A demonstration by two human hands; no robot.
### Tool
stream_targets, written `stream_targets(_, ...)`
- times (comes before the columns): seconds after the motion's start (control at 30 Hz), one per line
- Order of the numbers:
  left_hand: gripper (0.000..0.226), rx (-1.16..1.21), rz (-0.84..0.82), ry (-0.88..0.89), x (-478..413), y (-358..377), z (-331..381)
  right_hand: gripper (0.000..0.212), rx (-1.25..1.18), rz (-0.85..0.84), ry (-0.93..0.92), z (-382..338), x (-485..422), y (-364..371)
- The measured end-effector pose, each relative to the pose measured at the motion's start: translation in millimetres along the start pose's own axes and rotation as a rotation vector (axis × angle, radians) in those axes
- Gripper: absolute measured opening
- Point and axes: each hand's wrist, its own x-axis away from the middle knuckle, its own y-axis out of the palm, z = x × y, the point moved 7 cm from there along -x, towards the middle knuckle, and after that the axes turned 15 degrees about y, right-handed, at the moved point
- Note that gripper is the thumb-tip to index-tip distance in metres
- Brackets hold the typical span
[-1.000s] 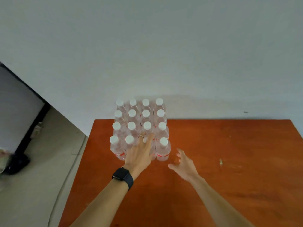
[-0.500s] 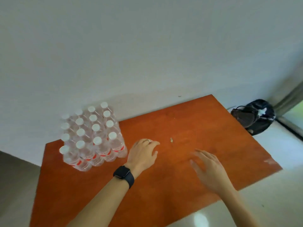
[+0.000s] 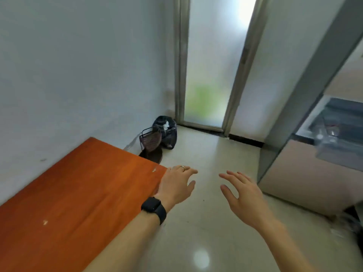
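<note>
Orange wooden table (image 3: 74,193) stands against white wall (image 3: 78,75).

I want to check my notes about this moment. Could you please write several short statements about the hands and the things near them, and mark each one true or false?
1. The left hand holds a bottle. False: it holds nothing, and its fingers are relaxed.
2. A black watch sits on the left wrist. True.
3. The right hand is open and holds nothing. True.
4. The black bag lies on the orange table. False: it stands on the floor by the wall, close to the frosted door.
</note>
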Motion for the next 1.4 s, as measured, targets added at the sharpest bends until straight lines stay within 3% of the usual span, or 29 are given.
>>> stream_targets(0.37,0.044,0.051,-0.018,0.386,-245,39,241,0.044,-0.08,0.246,0.358,258,-30,-166)
stream_targets(0.83,0.048,0.154,-0.104,0.561,-514,110,387,0.052,-0.151,0.265,0.583,468,-175,-264)
stream_targets(1.13,0.049,0.299,-0.232,0.447,-653,173,419,0.049,-0.141,0.195,0.609,566,-289,-314)
stream_targets(1.4,0.054,0.606,-0.324,0.04,-756,269,426,0.05,-0.194,-0.027,0.564,658,-439,-295)
